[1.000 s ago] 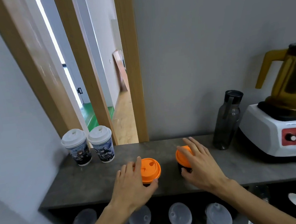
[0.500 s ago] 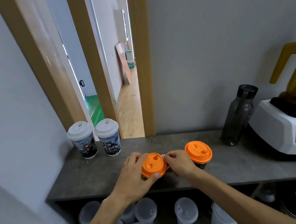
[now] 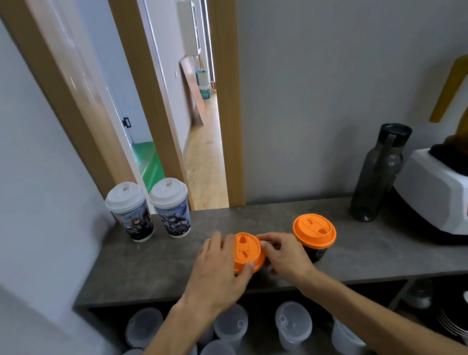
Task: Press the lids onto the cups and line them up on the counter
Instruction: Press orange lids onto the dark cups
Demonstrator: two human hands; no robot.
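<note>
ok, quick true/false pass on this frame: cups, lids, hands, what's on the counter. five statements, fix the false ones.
1. Both hands are on the same orange-lidded cup. True: the left hand and right hand grip the near orange lid from either side.
2. The second orange-lidded cup lies on its side. False: it stands upright, right of the hands, untouched.
3. Two white-lidded printed cups stand side by side at the counter's left end. True.
4. The dark water bottle is left of the printed cups. False: it stands far right, beside the blender base.
5. The counter holds four orange-lidded cups. False: only two.
</note>
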